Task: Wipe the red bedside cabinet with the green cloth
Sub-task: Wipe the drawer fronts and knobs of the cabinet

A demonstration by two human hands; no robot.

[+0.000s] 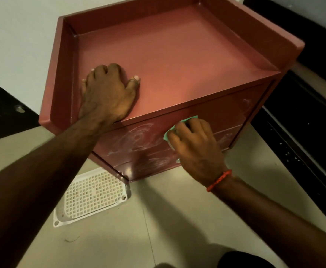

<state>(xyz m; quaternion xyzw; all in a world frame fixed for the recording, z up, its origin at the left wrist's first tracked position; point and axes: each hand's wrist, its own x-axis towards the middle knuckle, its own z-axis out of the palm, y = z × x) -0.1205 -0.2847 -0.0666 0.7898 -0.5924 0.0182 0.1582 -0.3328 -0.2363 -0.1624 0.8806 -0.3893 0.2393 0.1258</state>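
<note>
Head camera looks steeply down, close above the cabinet [177,55]; floor [177,219] below.

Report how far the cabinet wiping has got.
Done, apparently: the top of the red cabinet shows no streaks. In hand: the right hand presses the green cloth on the front while the left hand rests flat on top. Left: whitish swirl marks across the front; the sides are hidden.

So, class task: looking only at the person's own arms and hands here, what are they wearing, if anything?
Both forearms are bare, with no sleeves in view. The left hand has no glove, ring or watch that can be seen. The right hand is also ungloved, and its wrist carries a thin orange-red thread bracelet. No other markings can be seen.
</note>
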